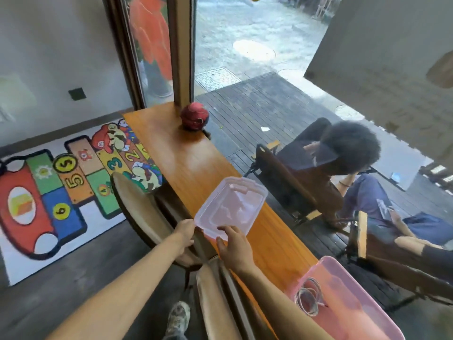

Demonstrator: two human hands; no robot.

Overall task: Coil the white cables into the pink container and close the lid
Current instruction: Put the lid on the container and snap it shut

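A translucent pink lid (231, 207) is lifted slightly above the narrow wooden counter (186, 158). My left hand (184, 235) pinches its near left corner and my right hand (235, 246) grips its near edge. The pink container (353, 303) stands open on the counter at the lower right. Coiled white cables (309, 296) lie inside it near its left wall.
A red ball-shaped toy (195, 116) sits at the counter's far end by the window post. Two tan chairs (144, 217) stand against the counter on my side. Behind the glass a person (343, 163) sits on a folding chair. A colourful hopscotch rug (61, 187) covers the floor at left.
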